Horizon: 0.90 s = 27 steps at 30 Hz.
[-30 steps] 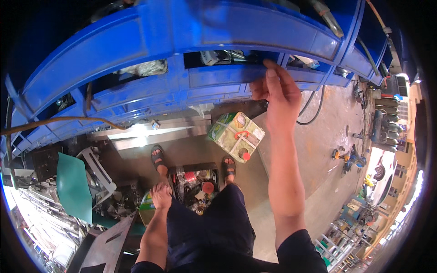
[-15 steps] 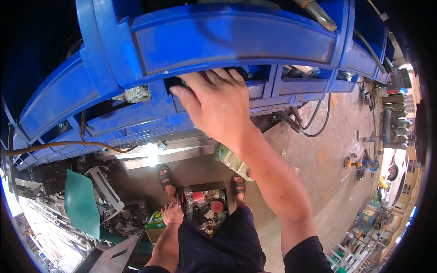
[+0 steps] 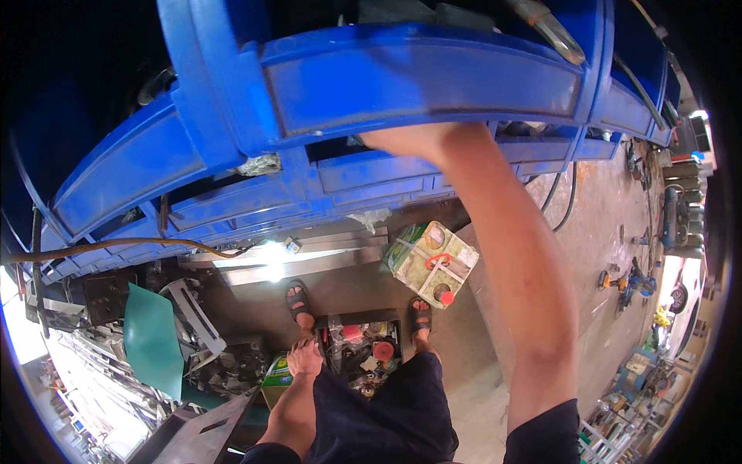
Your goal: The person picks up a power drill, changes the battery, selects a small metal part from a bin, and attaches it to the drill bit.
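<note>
My right hand point(image 3: 413, 140) reaches into a blue plastic bin point(image 3: 363, 172) in the rack, below a larger blue bin front point(image 3: 425, 81). Only the back of the hand and the wrist show; the upper bin hides the fingers and anything they touch. My left hand point(image 3: 304, 358) lies on my left knee with its fingers stretched out, holding nothing. Between my feet is an open dark box point(image 3: 357, 317) full of mixed small parts, among them a round red piece point(image 3: 382, 351).
A square container with a red handle and cap point(image 3: 433, 263) stands on the floor by my right foot. Metal scraps and a green sheet point(image 3: 153, 340) lie at left, above a green box point(image 3: 277, 373). A brown cable point(image 3: 139, 243) crosses the rack. Power tools point(image 3: 630, 282) lie farther right.
My right hand has moved right and deeper into the bins, so its fingers are now hidden. The view has shifted, and more of the square container shows. My left hand stays on the knee.
</note>
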Motion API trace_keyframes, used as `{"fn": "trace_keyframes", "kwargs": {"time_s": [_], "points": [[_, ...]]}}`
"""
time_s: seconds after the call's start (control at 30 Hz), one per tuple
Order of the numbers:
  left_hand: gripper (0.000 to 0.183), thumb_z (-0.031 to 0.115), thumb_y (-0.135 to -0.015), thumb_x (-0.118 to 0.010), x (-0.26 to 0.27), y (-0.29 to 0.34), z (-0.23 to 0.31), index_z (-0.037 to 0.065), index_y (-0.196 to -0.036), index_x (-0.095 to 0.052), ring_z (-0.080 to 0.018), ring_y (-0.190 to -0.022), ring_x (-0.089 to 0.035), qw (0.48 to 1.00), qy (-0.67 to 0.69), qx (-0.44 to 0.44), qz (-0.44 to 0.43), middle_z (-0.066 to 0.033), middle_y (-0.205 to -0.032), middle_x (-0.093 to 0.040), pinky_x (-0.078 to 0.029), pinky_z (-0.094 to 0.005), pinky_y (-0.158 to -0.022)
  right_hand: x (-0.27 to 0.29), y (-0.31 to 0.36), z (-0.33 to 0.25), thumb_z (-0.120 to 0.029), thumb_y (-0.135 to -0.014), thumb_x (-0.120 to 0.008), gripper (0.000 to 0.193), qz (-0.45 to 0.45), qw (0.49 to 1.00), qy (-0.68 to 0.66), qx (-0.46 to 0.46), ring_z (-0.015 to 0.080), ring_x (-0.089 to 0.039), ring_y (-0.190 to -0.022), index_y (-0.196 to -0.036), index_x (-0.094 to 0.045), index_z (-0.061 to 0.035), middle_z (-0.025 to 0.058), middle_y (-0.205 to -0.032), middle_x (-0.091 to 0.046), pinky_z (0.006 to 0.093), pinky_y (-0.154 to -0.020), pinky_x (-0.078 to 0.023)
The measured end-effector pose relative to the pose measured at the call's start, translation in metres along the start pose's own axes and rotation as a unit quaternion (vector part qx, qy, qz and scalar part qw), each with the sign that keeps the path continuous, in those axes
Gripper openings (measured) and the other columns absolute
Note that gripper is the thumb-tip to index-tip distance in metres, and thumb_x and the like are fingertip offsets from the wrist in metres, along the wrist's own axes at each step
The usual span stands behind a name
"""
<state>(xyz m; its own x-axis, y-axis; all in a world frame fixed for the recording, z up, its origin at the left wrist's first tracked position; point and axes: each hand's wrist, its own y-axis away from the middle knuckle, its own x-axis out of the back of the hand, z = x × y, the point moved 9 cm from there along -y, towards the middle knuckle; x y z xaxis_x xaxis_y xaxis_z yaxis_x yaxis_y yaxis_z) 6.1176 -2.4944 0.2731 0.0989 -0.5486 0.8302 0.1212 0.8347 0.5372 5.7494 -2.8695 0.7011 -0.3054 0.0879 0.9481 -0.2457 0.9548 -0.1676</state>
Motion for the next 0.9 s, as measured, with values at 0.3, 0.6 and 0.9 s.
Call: {"fn": "trace_keyframes", "kwargs": {"time_s": [0.3, 0.6, 0.9], "points": [[0.024, 0.028, -0.095, -0.058, 0.007, -0.008, -0.002, 0.016, -0.111, -0.071, -0.0332, -0.108, -0.066, 1.000, -0.004, 0.003, -0.011, -0.0080, -0.115, -0.070, -0.053, -0.0479, -0.091, 0.026, -0.014, 0.050, -0.014, -0.086, -0.064, 0.011, 0.091, 0.994, 0.057, -0.011, 0.0366, -0.067, -0.076, -0.090, -0.069, -0.0044, 0.0172, -0.081, -0.069, 0.0487, -0.070, -0.053], [0.025, 0.031, -0.094, -0.060, 0.006, -0.010, -0.010, 0.016, -0.110, -0.072, -0.0323, -0.109, -0.066, 0.999, 0.002, 0.025, -0.035, -0.0072, -0.116, -0.070, -0.053, -0.0482, -0.092, 0.024, -0.014, 0.025, -0.018, -0.087, -0.066, 0.015, 0.137, 0.988, 0.065, 0.011, 0.0372, -0.066, -0.077, -0.092, -0.069, -0.0047, 0.0175, -0.082, -0.069, 0.0481, -0.070, -0.054], [0.024, 0.029, -0.095, -0.059, 0.009, -0.009, 0.001, 0.016, -0.110, -0.072, -0.0330, -0.106, -0.066, 1.000, 0.023, 0.009, -0.015, -0.0082, -0.112, -0.071, -0.054, -0.0472, -0.090, 0.028, 0.030, 0.012, -0.022, -0.087, -0.068, 0.019, 0.129, 0.988, 0.060, 0.052, 0.0378, -0.066, -0.077, -0.095, -0.069, -0.0050, 0.0179, -0.084, -0.069, 0.0474, -0.071, -0.054]]}}
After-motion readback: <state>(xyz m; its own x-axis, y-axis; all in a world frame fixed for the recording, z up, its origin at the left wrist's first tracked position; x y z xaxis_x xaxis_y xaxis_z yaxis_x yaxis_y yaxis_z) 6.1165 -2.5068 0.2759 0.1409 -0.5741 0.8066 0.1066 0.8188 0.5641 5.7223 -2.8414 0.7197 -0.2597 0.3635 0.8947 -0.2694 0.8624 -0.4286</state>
